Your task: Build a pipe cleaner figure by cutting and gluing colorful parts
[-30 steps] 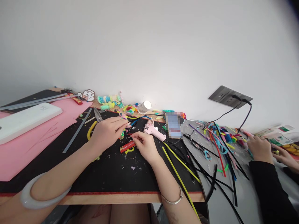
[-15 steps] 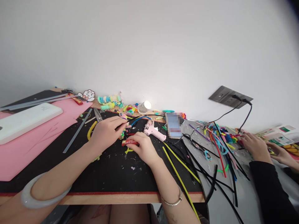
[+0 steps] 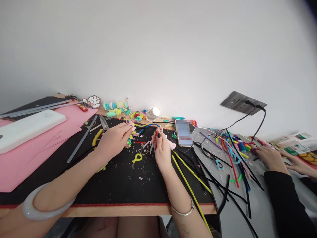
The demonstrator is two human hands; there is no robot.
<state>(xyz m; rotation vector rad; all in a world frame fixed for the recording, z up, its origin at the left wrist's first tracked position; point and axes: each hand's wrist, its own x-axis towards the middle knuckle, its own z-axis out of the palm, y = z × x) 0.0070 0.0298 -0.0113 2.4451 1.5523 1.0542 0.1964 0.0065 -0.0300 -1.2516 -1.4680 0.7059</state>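
Observation:
My left hand [image 3: 115,137] is closed in a pinch on a small colourful pipe-cleaner figure [image 3: 129,142], its pink and purple top showing past the fingertips. My right hand [image 3: 162,153] grips a small red lighter [image 3: 156,133] upright, thumb at its top, against the front of a pink glue gun [image 3: 171,144]. The hand hides much of the gun. On the black mat between both hands lie a yellow pipe-cleaner loop [image 3: 137,158], a red piece [image 3: 140,142] and small scraps.
Scissors [image 3: 104,123] lie behind my left hand. A paper cup [image 3: 153,114] stands by the wall, a phone [image 3: 184,133] to its right. Pink sheets [image 3: 29,162] and a white case [image 3: 32,129] lie left. Pipe cleaners [image 3: 237,148] and a co-worker's hands [image 3: 272,158] are at right.
My right hand has moved right and up with the lighter, from above the yellow loop to the glue gun, and turned the lighter upright. My left hand has barely moved.

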